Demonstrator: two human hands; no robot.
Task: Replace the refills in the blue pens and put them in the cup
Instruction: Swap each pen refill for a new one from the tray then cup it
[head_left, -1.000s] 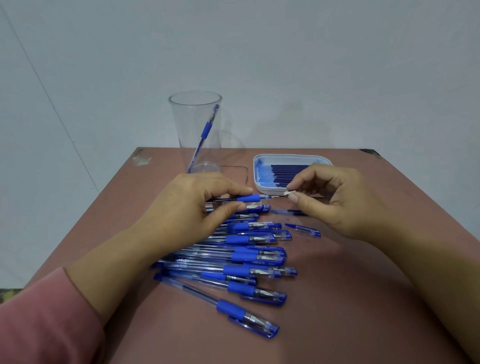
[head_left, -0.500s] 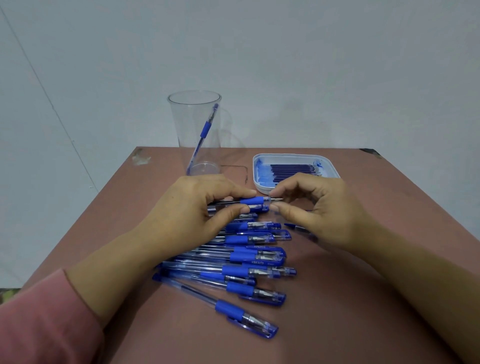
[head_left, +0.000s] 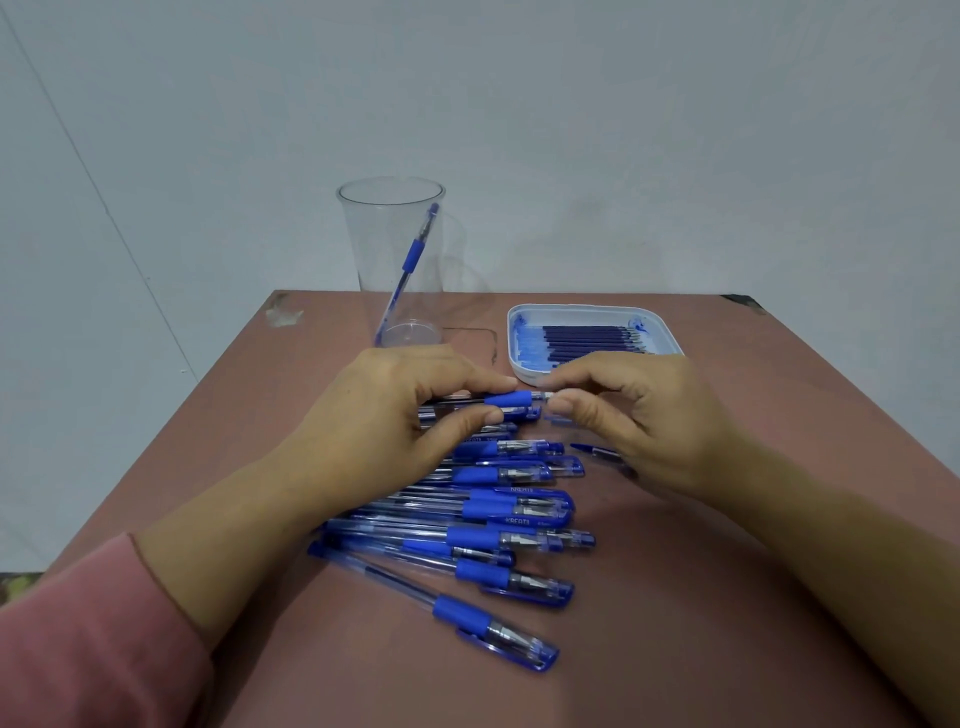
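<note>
My left hand (head_left: 395, 415) grips a blue pen (head_left: 511, 399) by its blue rubber sleeve, holding it level above the pile. My right hand (head_left: 639, 415) pinches the pen's tip end between thumb and forefinger. Below lies a row of several capped blue pens (head_left: 498, 519) on the brown table (head_left: 727, 597). A clear plastic cup (head_left: 395, 260) stands at the back with one blue pen (head_left: 413, 254) leaning inside. A white tray (head_left: 670, 332) to its right holds several dark blue refills (head_left: 587, 338).
A loose blue pen cap (head_left: 597, 451) lies on the table under my right hand. A second loose blue piece (head_left: 558, 420) sits just below the held tip. The table's left edge drops off near a pale wall.
My right hand moved left from beside the tray to the pen's tip and now pinches it. My left hand kept holding the pen in place.
</note>
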